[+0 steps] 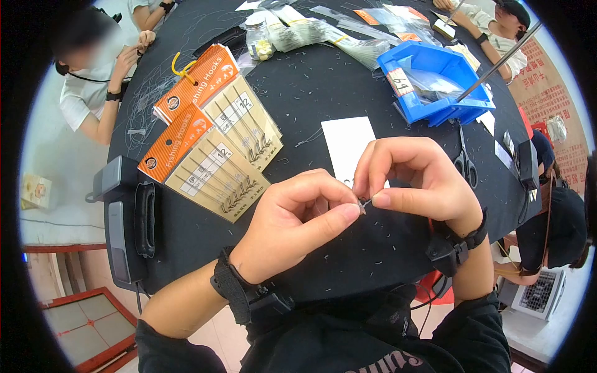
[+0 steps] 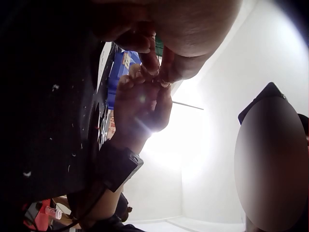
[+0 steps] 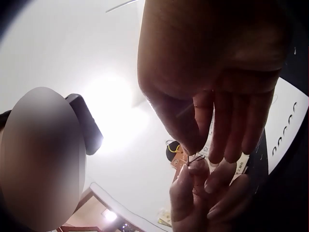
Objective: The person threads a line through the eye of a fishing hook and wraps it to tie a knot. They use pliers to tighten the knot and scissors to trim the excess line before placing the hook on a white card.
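In front of the chest both hands meet fingertip to fingertip. Between thumb and index finger, my left hand (image 1: pixel 292 217) pinches a small dark fishing hook (image 3: pixel 197 158). My right hand (image 1: pixel 423 180) pinches the same tiny piece from the other side, its remaining fingers bent over it. The fingertips cover most of the hook. Beneath the hands lies a white card (image 1: pixel 347 140); the right wrist view shows several dark hooks along the card (image 3: pixel 285 128). Left of the hands are orange-topped packs of fishing hooks (image 1: pixel 208 165), labelled 12.
A blue bin (image 1: pixel 429 115) with plastic packets stands at the back right, with black scissors (image 1: pixel 463 161) below it. Bundled hook lines (image 1: pixel 311 34) and a small jar (image 1: pixel 258 38) lie at the back. Black devices (image 1: pixel 118 211) line the left edge. Other people sit around the black table (image 1: pixel 298 93).
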A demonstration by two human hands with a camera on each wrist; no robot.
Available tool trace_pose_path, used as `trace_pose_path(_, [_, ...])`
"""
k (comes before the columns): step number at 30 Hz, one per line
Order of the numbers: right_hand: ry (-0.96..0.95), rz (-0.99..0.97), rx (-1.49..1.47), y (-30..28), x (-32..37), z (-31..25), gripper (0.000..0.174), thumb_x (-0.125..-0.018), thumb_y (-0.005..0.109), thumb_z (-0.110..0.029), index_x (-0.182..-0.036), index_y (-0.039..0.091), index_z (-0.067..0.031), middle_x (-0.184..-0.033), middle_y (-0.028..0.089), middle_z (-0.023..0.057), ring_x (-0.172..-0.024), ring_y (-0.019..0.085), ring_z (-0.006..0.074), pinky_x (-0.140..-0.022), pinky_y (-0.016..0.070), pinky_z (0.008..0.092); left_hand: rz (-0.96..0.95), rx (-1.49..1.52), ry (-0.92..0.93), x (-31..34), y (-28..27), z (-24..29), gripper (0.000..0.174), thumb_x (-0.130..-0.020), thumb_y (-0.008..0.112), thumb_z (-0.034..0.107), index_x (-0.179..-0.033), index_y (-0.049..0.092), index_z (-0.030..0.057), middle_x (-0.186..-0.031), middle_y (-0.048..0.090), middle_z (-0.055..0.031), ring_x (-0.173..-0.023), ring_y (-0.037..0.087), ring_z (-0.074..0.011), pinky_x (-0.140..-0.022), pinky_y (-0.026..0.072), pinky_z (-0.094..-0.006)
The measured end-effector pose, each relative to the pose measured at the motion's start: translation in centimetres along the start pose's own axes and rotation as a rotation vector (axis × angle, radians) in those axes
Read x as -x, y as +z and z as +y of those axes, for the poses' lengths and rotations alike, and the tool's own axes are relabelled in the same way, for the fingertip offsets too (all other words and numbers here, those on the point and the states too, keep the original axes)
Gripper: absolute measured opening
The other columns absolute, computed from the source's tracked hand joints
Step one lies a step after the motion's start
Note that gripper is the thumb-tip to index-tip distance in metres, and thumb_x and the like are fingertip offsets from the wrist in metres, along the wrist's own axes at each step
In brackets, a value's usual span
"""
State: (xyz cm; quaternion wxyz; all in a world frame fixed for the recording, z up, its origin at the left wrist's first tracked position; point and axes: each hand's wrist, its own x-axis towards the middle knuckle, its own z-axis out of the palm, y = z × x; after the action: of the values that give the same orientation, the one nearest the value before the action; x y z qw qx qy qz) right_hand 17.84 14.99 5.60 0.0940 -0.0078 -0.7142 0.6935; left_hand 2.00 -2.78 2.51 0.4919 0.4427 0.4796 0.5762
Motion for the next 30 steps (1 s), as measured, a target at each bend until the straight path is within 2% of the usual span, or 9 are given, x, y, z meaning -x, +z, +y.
trace_pose_path(4, [0.071,-0.015,-0.120,0.0,0.2,0.0,0.011,-0.088,0.073,-0.008,-0.087,0.064,-0.0015,-0.092,0.066,0.0042,-0.087,0.063,0.0114,-0.080,0.0510,0.0254,0.000,0.000,0.002,0.0,0.1,-0.1,0.008,-0.095,0.067,0.009,-0.095,0.065,0.0015,-0.094,0.061,-0.0047,-0.084,0.055,-0.0096,-0.073,0.0438,-0.0238])
trace_pose_path(10, [0.084,0.010,-0.101,0.1,0.3,-0.1,0.011,-0.086,0.074,-0.005,-0.086,0.064,-0.0011,-0.092,0.066,0.0035,-0.086,0.063,0.0093,-0.077,0.0507,0.0227,-0.002,-0.028,-0.007,0.0,0.1,0.0,0.009,-0.095,0.067,0.010,-0.097,0.066,0.0010,-0.096,0.062,-0.0053,-0.086,0.057,-0.0097,-0.074,0.0445,-0.0233])
trace_pose_path(16, [-0.011,0.021,-0.062,0.1,0.2,0.1,0.010,-0.085,0.074,-0.002,-0.084,0.064,-0.0002,-0.090,0.067,0.0055,-0.084,0.063,0.0114,-0.076,0.0513,0.0243,0.006,-0.007,-0.061,0.0,0.2,0.3,0.012,-0.096,0.065,0.014,-0.096,0.066,0.0011,-0.094,0.063,-0.0046,-0.085,0.056,-0.0085,-0.074,0.0445,-0.0234])
trace_pose_path(22, [-0.021,-0.015,0.001,0.0,0.2,0.0,0.009,-0.082,0.073,0.000,-0.080,0.064,0.0001,-0.088,0.067,0.0069,-0.083,0.064,0.0132,-0.075,0.0515,0.0255,0.011,0.057,-0.122,-0.1,0.4,1.0,0.017,-0.098,0.063,0.017,-0.094,0.067,0.0006,-0.087,0.063,-0.0025,-0.074,0.055,-0.0058,-0.064,0.0423,-0.0197])
trace_pose_path(25, [-0.032,-0.005,0.006,0.1,0.2,0.0,0.010,-0.082,0.073,0.000,-0.080,0.064,0.0001,-0.088,0.067,0.0067,-0.083,0.064,0.0129,-0.075,0.0516,0.0253,0.009,0.047,-0.120,0.0,0.4,1.0,0.016,-0.097,0.064,0.015,-0.094,0.067,0.0002,-0.088,0.063,-0.0019,-0.073,0.055,-0.0051,-0.061,0.0423,-0.0192])
trace_pose_path(30, [-0.029,-0.008,0.053,0.1,0.1,-0.1,0.009,-0.083,0.073,-0.001,-0.081,0.064,0.0003,-0.088,0.067,0.0066,-0.082,0.065,0.0124,-0.075,0.0519,0.0251,-0.005,0.054,-0.116,0.0,0.3,0.6,0.013,-0.096,0.065,0.013,-0.096,0.067,0.0002,-0.090,0.064,-0.0018,-0.079,0.056,-0.0049,-0.067,0.0443,-0.0201])
